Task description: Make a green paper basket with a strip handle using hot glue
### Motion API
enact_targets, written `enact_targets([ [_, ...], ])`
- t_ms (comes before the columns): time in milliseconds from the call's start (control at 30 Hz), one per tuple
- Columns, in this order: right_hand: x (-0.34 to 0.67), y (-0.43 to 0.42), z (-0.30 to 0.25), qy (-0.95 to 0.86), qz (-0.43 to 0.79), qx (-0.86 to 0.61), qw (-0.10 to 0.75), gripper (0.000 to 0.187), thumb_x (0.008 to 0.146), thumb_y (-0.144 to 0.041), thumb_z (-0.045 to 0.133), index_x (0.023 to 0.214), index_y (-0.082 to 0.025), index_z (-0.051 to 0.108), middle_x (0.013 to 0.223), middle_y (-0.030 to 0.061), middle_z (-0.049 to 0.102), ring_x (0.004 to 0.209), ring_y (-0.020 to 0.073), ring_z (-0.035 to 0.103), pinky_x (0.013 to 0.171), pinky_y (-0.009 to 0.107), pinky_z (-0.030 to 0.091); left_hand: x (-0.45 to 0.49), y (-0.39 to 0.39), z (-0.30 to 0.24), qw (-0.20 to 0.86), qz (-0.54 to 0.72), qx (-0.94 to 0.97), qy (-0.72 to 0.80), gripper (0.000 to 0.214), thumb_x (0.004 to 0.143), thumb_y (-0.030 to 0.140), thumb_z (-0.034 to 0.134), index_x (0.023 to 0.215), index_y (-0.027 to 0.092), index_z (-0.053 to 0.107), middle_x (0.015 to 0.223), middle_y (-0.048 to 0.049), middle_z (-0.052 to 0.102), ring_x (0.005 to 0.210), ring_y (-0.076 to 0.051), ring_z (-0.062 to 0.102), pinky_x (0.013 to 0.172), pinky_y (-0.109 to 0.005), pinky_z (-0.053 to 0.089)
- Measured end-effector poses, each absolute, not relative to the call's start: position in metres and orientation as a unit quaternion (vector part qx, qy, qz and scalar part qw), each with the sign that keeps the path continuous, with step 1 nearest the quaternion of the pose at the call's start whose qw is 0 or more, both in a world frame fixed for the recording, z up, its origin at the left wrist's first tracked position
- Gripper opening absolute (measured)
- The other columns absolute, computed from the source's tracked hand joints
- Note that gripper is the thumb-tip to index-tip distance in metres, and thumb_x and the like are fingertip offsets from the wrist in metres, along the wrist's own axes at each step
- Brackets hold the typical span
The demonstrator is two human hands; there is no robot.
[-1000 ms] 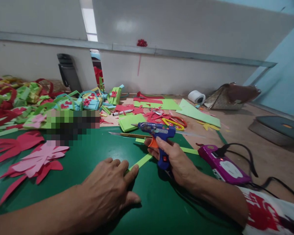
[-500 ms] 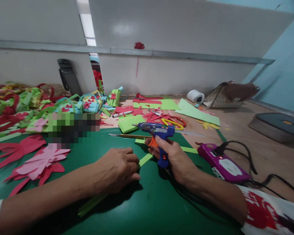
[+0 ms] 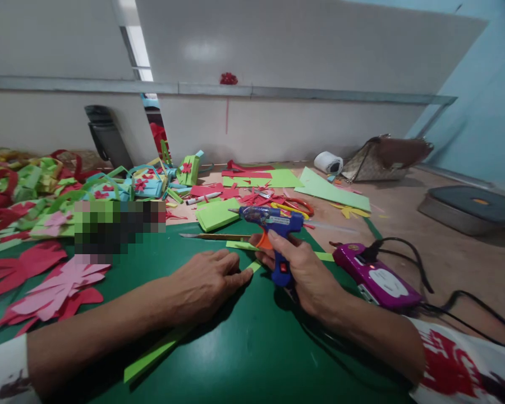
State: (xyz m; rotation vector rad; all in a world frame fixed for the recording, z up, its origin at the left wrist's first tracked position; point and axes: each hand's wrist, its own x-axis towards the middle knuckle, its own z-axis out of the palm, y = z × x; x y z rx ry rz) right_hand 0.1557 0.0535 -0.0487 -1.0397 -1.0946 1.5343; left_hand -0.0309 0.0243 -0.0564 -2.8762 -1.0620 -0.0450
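My right hand (image 3: 307, 275) is closed round the handle of a blue glue gun (image 3: 273, 230) with an orange trigger; its nozzle points left over the green cutting mat (image 3: 252, 348). A long light-green paper strip (image 3: 160, 350) lies on the mat under my left hand (image 3: 208, 283), whose fingers lie flat on it and press it down close to the glue gun. Part of the strip is hidden under my left forearm.
A craft knife (image 3: 212, 237) lies behind my hands. Pink and red paper cut-outs (image 3: 46, 286) sit at the left, paper baskets (image 3: 147, 182) and scraps behind, scissors (image 3: 297, 206) beyond the gun. A purple device (image 3: 376, 278) with black cables lies at the right.
My left hand has slid forward along the green strip toward the glue gun, and more of the strip now shows behind it. The right hand with the gun has hardly moved.
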Motion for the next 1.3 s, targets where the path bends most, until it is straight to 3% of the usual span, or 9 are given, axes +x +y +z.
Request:
enact_targets([
  [167, 0.156, 0.053, -0.039, -0.429, 0.631, -0.411, 0.499, 0.026, 0.068, -0.044, 0.074, 0.079, -0.021, 0.067, 0.074, -0.0015, 0.063, 0.063, 0.011, 0.056, 0.06, 0.021, 0.047, -0.025, 0.025, -0.043, 0.023, 0.007, -0.937, -0.348, 0.057, 0.076, 0.023, 0.053, 0.131, 0.019, 0.039, 0.091, -0.0063, 0.051, 0.073, -0.021, 0.047, 0.059, -0.034, 0.037],
  [333, 0.157, 0.05, -0.036, -0.42, 0.638, -0.4, 0.507, 0.025, 0.068, -0.043, 0.074, 0.079, -0.022, 0.067, 0.075, -0.0018, 0.065, 0.065, 0.0113, 0.058, 0.063, 0.022, 0.05, -0.015, 0.031, -0.04, 0.033, 0.038, -0.935, -0.351, 0.063, 0.067, 0.019, 0.053, 0.128, 0.019, 0.04, 0.088, -0.0069, 0.052, 0.069, -0.023, 0.05, 0.054, -0.033, 0.035],
  [533, 0.163, 0.047, -0.022, -0.412, 0.644, -0.33, 0.554, 0.022, 0.067, -0.04, 0.076, 0.077, -0.021, 0.07, 0.081, 0.0012, 0.07, 0.081, 0.0172, 0.065, 0.078, 0.028, 0.052, -0.008, 0.034, -0.044, 0.057, 0.056, -0.928, -0.364, 0.063, 0.07, 0.016, 0.05, 0.132, 0.019, 0.036, 0.087, -0.0076, 0.055, 0.068, -0.024, 0.053, 0.053, -0.033, 0.035],
  [900, 0.163, 0.051, -0.022, -0.377, 0.676, -0.326, 0.544, 0.026, 0.064, -0.037, 0.079, 0.079, -0.02, 0.067, 0.075, 0.0013, 0.072, 0.081, 0.0201, 0.069, 0.075, 0.031, 0.055, -0.012, 0.026, -0.049, 0.024, 0.034, -0.911, -0.411, 0.06, 0.076, 0.014, 0.048, 0.134, 0.022, 0.035, 0.089, -0.0076, 0.053, 0.073, -0.022, 0.05, 0.058, -0.032, 0.038],
  [1100, 0.163, 0.051, -0.022, -0.387, 0.668, -0.35, 0.531, 0.027, 0.065, -0.041, 0.077, 0.077, -0.019, 0.068, 0.075, 0.0021, 0.073, 0.076, 0.0178, 0.069, 0.068, 0.026, 0.056, -0.01, 0.026, -0.044, 0.003, 0.021, -0.905, -0.425, 0.05, 0.077, 0.019, 0.048, 0.126, 0.021, 0.041, 0.089, -0.0077, 0.052, 0.071, -0.021, 0.049, 0.057, -0.033, 0.037],
  [1300, 0.163, 0.05, -0.019, -0.376, 0.682, -0.332, 0.532, 0.028, 0.065, -0.04, 0.077, 0.08, -0.019, 0.066, 0.08, 0.0023, 0.072, 0.079, 0.0193, 0.069, 0.067, 0.029, 0.056, -0.011, 0.025, -0.043, 0.013, 0.017, -0.906, -0.423, 0.037, 0.078, 0.02, 0.046, 0.114, 0.021, 0.044, 0.086, -0.0063, 0.053, 0.07, -0.021, 0.048, 0.06, -0.034, 0.038],
])
